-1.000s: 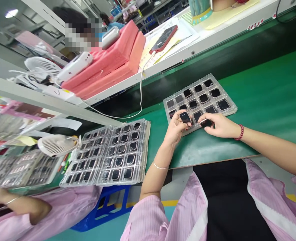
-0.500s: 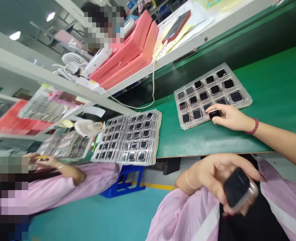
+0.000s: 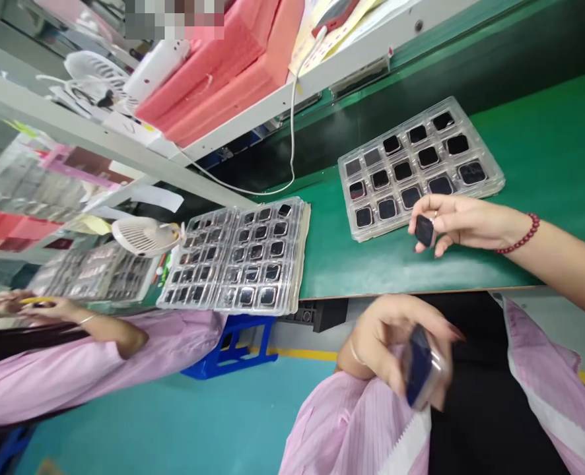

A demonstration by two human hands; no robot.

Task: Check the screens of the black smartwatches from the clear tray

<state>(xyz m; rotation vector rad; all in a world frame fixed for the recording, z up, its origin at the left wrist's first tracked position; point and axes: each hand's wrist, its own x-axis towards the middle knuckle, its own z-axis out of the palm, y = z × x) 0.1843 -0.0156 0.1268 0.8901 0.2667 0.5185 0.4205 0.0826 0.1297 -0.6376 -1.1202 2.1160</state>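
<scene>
Low in the view, my left hand is closed around a smartwatch case with a dark face and a shiny rounded edge, slightly blurred. My right hand, a red bead bracelet at its wrist, pinches a small dark rounded-square watch piece. It hovers over the front of the green bench, just before the near edge of a clear plastic tray. Dark watch faces sit in most of that tray's pockets; two at the far left corner look greyer.
Left along the green bench lie more clear trays filled with watches. A white fan stands behind them. Pink foam and a cable are on the shelf. A co-worker's pink sleeve is at left, above a blue stool.
My right hand has drawn back from the tray with the watch piece, now tilted more upright. My left hand has turned its watch case edge-on. The whole view has shifted somewhat.
</scene>
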